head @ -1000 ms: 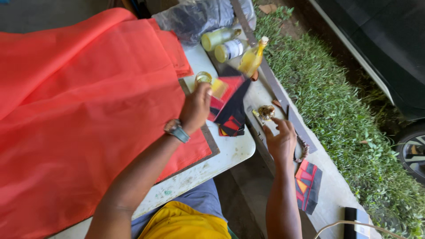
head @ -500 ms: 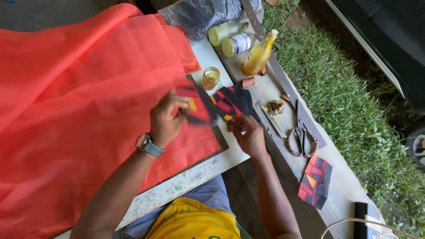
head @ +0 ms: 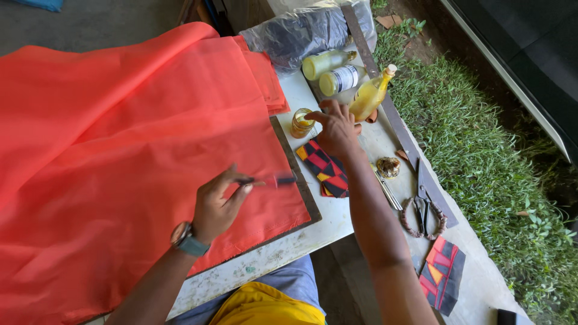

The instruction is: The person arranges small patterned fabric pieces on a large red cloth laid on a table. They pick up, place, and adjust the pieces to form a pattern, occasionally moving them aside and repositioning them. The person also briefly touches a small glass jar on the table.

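My left hand (head: 218,203) pinches a thin brush (head: 272,179) with a reddish tip and holds it over the large orange fabric (head: 120,138) spread across the table. A watch sits on that wrist. My right hand (head: 337,126) reaches forward with its fingers spread and holds nothing. Its fingertips are beside a small glass jar of yellow liquid (head: 301,122). Just below that hand, a patterned red, black and yellow fabric piece (head: 326,170) lies on the white table (head: 283,253).
Past my right hand are two lying bottles (head: 335,71), an upright yellow bottle (head: 369,94), a clear-wrapped dark bundle (head: 304,30) and a long metal ruler (head: 397,129). Scissors (head: 424,210) and another patterned piece (head: 442,274) lie right. A dark board edge (head: 301,186) shows under the fabric. Grass borders the right.
My left hand drew back toward me over the orange fabric, brush in it. My right hand moved forward from the patterned piece to the small jar.
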